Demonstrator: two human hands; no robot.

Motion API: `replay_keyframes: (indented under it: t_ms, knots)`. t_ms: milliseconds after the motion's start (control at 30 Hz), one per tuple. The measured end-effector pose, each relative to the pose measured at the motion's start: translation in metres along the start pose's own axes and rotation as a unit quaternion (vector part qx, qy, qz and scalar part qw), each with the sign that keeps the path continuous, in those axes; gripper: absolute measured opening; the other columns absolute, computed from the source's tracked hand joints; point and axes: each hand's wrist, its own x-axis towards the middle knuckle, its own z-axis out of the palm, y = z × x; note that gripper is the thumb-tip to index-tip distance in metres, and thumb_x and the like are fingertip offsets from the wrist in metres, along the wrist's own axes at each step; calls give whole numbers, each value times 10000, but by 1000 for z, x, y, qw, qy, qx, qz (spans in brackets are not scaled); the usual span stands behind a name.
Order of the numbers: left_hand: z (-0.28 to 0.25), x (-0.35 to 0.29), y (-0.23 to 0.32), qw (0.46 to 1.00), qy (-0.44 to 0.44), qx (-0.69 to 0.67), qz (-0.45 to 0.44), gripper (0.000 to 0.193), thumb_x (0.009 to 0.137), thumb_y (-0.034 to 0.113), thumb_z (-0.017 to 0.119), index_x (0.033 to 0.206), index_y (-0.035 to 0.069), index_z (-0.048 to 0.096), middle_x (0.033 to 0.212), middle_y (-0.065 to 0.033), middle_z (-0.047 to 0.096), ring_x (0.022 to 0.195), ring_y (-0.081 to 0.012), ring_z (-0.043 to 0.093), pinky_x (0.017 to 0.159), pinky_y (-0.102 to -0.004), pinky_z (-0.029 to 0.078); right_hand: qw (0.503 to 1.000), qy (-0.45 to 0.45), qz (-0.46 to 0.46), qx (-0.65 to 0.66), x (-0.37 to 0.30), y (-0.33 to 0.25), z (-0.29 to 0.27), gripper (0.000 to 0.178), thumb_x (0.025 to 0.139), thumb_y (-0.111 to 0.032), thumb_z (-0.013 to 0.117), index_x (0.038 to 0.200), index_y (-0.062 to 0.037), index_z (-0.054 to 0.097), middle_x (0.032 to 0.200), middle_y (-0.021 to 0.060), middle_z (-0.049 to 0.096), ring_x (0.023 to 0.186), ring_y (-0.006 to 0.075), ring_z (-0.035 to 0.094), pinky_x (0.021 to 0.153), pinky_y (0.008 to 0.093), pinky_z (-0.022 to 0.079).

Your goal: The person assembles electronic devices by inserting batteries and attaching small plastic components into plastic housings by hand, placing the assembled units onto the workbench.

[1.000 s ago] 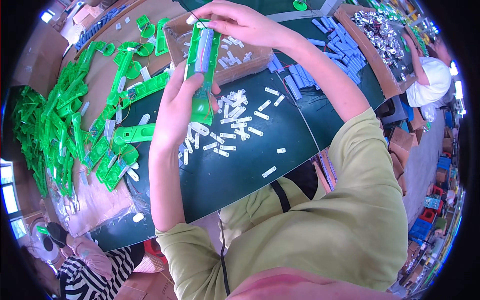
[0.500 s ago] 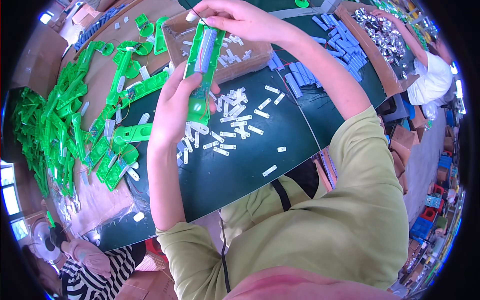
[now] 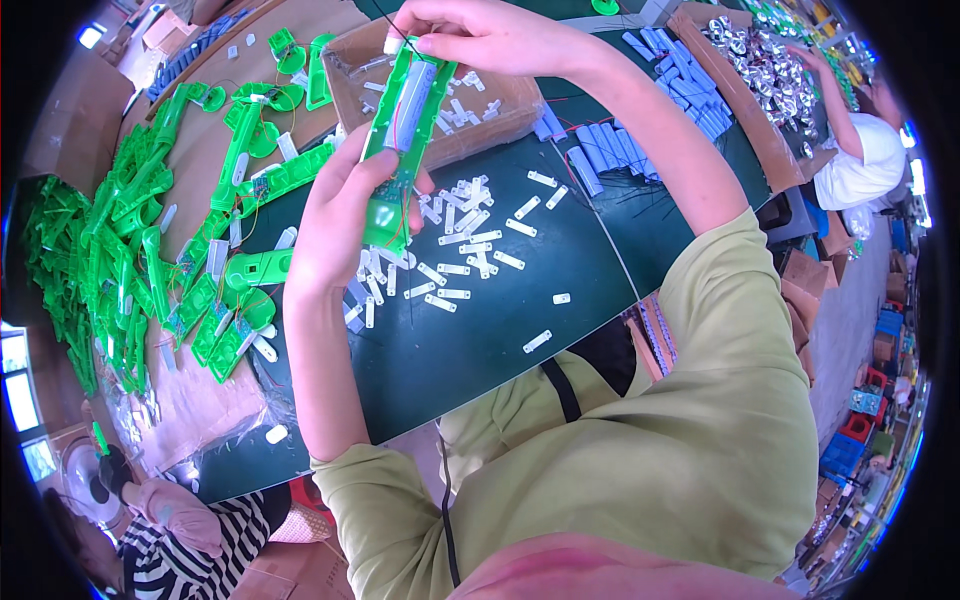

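Observation:
My left hand (image 3: 335,215) is wrapped round a green plastic housing (image 3: 388,222), its thumb across the open side. Inside the tilted housing lie a blue cylindrical battery (image 3: 408,108) with a red wire and, below it, a small circuit board, partly covered by the thumb. My right hand (image 3: 480,38) grips the housing's far end, fingers curled over it and thumb at the edge. A small white piece (image 3: 392,46) shows beside those fingertips, and a thin dark wire sticks out there. Whether the right fingers also pinch the wire is too small to tell.
Small white plastic strips (image 3: 470,235) lie scattered on the dark green table (image 3: 480,350). Behind is a cardboard box (image 3: 500,125) of white parts. Green housings (image 3: 130,220) pile up at left, blue batteries (image 3: 690,95) at right. Shiny parts (image 3: 755,65) fill a carton near a co-worker (image 3: 860,150).
The housing and both hands have shifted slightly; its near end has moved a little left, with my left hand. The grip of both hands looks the same. The co-worker's arm at right has moved.

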Motion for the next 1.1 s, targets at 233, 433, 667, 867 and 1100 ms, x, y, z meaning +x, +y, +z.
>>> replay_keyframes:
  t_ms: [233, 433, 667, 867, 1100]
  knots:
    - [14, 2, -8, 998, 29, -40, 39, 280, 914, 193, 451, 1118, 4, 483, 813, -103, 606, 608, -145, 587, 566, -259, 467, 949, 59, 195, 239, -6, 3, 7, 214, 903, -85, 518, 1108, -35, 553, 975, 39, 601, 850, 105, 553, 705, 243, 458]
    - [17, 13, -22, 987, 116, -66, 94, 584, 917, 169, 438, 1401, -11, 166, 857, -145, 617, 665, -197, 619, 642, -300, 500, 874, 138, 228, 406, -15, 8, 54, 336, 942, -213, 522, 1228, -40, 490, 1137, 53, 543, 944, 109, 551, 808, 241, 453]
    - [-21, 18, -26, 972, 110, 198, 55, 483, 971, 353, 390, 1316, 17, 434, 1099, -91, 594, 916, -149, 587, 816, -289, 442, 854, 200, 227, 424, 16, 31, 45, 286, 948, -230, 508, 1139, -19, 540, 935, 30, 593, 843, 107, 576, 732, 243, 490]
    - [-130, 9, -28, 753, 186, 629, 52, 432, 842, 160, 597, 1261, 103, 508, 1107, -65, 588, 990, -187, 551, 838, -338, 445, 903, 232, 265, 246, 32, 182, -63, 241, 936, -254, 502, 869, -59, 628, 705, -14, 569, 578, 72, 503, 497, 241, 401]
    - [-137, 27, -25, 582, 79, 808, -45, 506, 704, 218, 740, 1149, 79, 541, 1193, -79, 536, 1120, -273, 486, 964, -416, 346, 875, 291, 386, 21, -7, 362, -112, 341, 897, -351, 539, 794, -43, 642, 690, 72, 603, 598, 180, 551, 532, 321, 414]
